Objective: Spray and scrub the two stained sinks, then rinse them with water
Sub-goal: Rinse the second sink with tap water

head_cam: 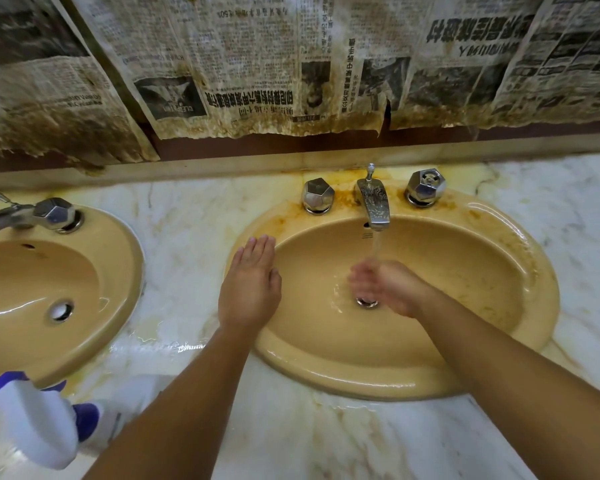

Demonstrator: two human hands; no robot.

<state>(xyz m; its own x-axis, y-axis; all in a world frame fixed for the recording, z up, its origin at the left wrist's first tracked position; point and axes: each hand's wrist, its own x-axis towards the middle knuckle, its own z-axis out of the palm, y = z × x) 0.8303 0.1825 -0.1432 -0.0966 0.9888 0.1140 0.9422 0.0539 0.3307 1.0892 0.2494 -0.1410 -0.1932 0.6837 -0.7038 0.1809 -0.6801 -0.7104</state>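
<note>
Water [376,247] running from the tap [374,206], straight down onto the right hand [385,285]. Loosely cupped under the stream, blurred, nothing seen in its grip. Hovers right over the drain [367,302], deep in the bowl of the right sink [326,368].

Over to the left hand [250,289]: flat, palm down, fingers straight and pressed together, laid at that sink's left rim, gripping nothing.

Beyond the fingertips, a left knob [317,196] and a right knob [425,185], faceted chrome, either side of the tap. Orange-brown stains on the rim around them and curving on past the right hand. Wet sheen on the rim below both wrists.

Left of the left hand, well apart, the left sink [118,271], with its own knob and tap at the back. Down by the left forearm, a white spray bottle [39,420] with blue trim, on the marble counter [326,445]. Far beyond both hands, stained newspaper [257,64] hanging on the wall.
</note>
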